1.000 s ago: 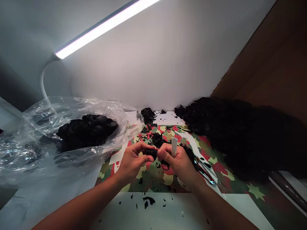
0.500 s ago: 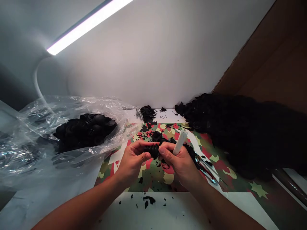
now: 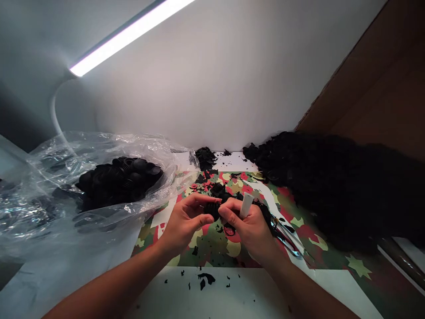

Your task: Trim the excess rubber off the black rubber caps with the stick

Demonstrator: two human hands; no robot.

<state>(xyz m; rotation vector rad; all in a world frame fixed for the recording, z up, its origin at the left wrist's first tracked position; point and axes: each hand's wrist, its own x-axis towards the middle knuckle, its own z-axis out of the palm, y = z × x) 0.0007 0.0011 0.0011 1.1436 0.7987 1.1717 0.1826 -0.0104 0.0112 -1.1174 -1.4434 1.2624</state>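
Note:
My left hand and my right hand meet over a camouflage-patterned mat. Both pinch a small black ribbed part between thumb and fingers. My right hand also grips a white-handled tool that sticks up out of the fist. Black trimmings lie scattered below my hands.
A clear plastic bag holding several black round parts lies at the left. A large heap of black parts fills the right. Scissors lie right of my hand. A lamp bar glows above; a brown board stands right.
The white-handled tool tilted right, then came back more upright. My hands stay together on the black part, barely shifting.

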